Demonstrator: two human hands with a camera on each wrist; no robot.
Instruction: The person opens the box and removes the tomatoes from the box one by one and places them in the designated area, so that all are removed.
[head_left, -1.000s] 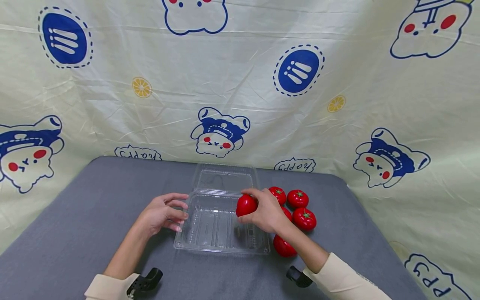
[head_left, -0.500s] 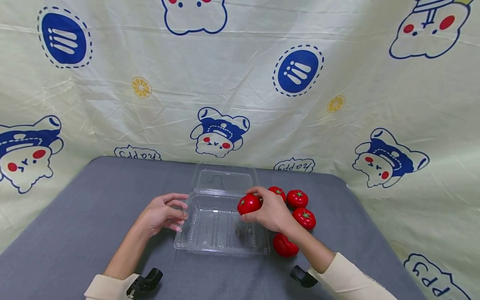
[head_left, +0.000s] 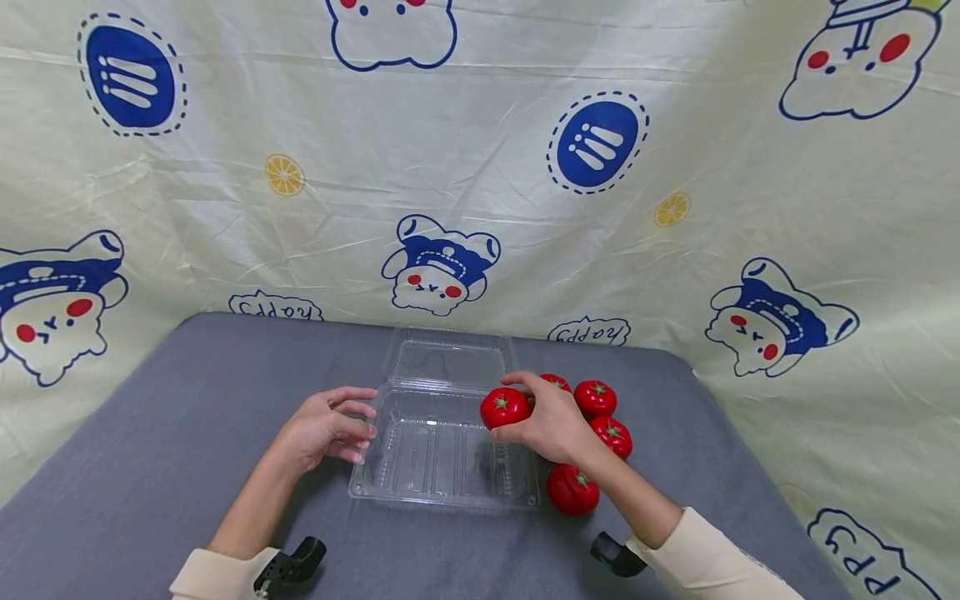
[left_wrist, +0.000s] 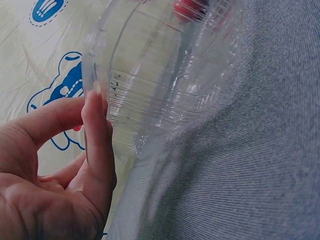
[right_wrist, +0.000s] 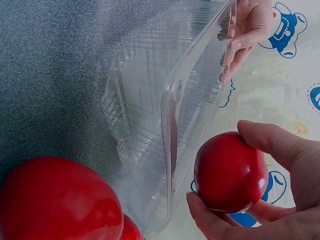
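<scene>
In the head view a clear plastic hinged container (head_left: 431, 446) stands with its lid (head_left: 450, 357) folded back. My left hand (head_left: 326, 425) is at its left side; thumb and fingertips meet on the rim (left_wrist: 92, 75) in the left wrist view. Over the container's right part, my right hand (head_left: 551, 421) holds a red tomato (head_left: 505, 407) between thumb and fingertips, green stem mark facing up. The right wrist view shows the held tomato (right_wrist: 231, 172) above the container wall, its smooth underside in sight. No tomato shows inside the container.
More tomatoes lie on the grey cloth to the right: one at the front (head_left: 572, 490), another at the back (head_left: 595, 398), one between (head_left: 612, 437), and one partly behind my right hand (head_left: 557, 382). A printed curtain (head_left: 480, 167) hangs behind the table (head_left: 247, 375).
My right hand has shifted slightly right with the tomato, which has turned so its green stem mark now faces up. My left hand and the container have stayed in place.
</scene>
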